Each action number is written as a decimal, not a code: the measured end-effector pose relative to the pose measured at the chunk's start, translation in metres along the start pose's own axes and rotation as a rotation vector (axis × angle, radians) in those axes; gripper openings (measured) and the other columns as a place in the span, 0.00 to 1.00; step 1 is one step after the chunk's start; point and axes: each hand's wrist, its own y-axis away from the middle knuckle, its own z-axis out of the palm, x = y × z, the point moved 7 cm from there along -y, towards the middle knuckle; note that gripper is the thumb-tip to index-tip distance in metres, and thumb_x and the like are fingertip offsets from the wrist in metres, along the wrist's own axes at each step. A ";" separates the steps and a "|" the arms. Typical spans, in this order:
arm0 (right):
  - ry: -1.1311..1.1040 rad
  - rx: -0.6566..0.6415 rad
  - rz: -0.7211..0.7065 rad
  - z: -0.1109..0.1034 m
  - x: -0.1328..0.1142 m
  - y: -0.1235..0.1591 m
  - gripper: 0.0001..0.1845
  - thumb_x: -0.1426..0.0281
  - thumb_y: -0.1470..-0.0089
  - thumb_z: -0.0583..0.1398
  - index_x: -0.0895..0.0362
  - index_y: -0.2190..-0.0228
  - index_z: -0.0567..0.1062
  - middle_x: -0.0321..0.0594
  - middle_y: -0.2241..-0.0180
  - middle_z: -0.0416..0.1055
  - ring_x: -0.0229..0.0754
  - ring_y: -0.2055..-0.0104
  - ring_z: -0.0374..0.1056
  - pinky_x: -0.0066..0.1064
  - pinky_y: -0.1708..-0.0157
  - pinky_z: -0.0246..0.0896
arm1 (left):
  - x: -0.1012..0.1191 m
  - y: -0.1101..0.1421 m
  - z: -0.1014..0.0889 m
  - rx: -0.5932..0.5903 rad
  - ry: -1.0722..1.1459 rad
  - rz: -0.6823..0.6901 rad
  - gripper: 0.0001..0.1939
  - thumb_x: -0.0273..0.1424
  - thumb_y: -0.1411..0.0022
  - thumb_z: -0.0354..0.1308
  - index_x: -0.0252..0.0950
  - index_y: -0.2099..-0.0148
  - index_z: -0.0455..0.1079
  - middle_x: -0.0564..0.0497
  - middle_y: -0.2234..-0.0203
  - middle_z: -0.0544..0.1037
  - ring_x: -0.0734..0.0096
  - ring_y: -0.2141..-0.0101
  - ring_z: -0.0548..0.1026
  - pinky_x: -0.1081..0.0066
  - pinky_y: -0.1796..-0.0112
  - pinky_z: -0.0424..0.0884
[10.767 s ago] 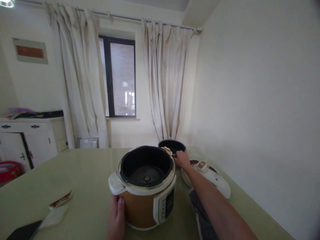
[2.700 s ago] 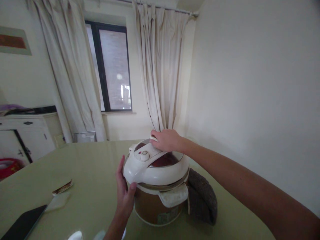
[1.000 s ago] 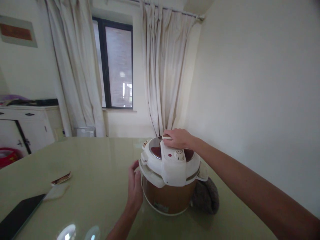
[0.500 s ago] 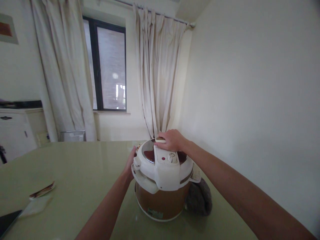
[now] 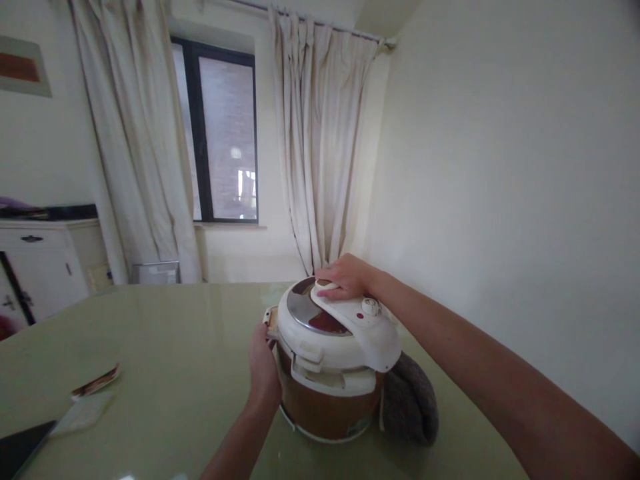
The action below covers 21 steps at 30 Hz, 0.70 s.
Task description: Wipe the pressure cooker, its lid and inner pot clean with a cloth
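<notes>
A white and brown electric pressure cooker stands on the table with its lid on. Wrapped over the white handle on top of the lid are the fingers of my right hand, closed around its far end. My left hand grips the cooker's left side, just below the projecting control panel; some of its fingers are hidden behind the body. A knob and a small red dot sit on the handle. Against the cooker's right side lies a dark grey, fuzzy folded cloth.
The greenish glossy table reaches toward the window wall. On its left lie a small brown-and-white flat item and a dark flat object. A white cabinet stands at the far left, and a wall rises on the right.
The cooker has turned, body and lid together, so the front end of its handle swung to the right. My left hand followed the panel a little toward me; my right hand stays on the handle.
</notes>
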 end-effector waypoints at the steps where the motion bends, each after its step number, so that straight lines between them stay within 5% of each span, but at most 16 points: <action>1: 0.016 -0.006 -0.005 0.001 0.001 -0.001 0.27 0.46 0.31 0.49 0.54 0.57 0.75 0.45 0.61 0.82 0.48 0.62 0.76 0.33 0.70 0.45 | 0.002 0.000 -0.003 0.018 -0.023 0.048 0.20 0.45 0.41 0.58 0.38 0.53 0.77 0.49 0.59 0.83 0.59 0.52 0.78 0.63 0.51 0.71; 5: 0.059 -0.034 0.011 0.001 0.002 -0.001 0.27 0.46 0.31 0.49 0.53 0.55 0.75 0.45 0.61 0.83 0.48 0.62 0.76 0.33 0.70 0.45 | 0.008 -0.004 -0.005 -0.041 -0.081 0.194 0.23 0.49 0.39 0.57 0.36 0.53 0.77 0.47 0.57 0.82 0.57 0.52 0.77 0.62 0.51 0.71; 21: 0.122 -0.093 -0.039 -0.002 0.005 -0.001 0.28 0.46 0.30 0.47 0.54 0.54 0.74 0.46 0.60 0.82 0.48 0.63 0.76 0.33 0.71 0.45 | 0.011 -0.006 -0.010 -0.157 -0.136 0.185 0.28 0.53 0.38 0.59 0.39 0.46 0.76 0.43 0.49 0.81 0.53 0.47 0.76 0.58 0.47 0.70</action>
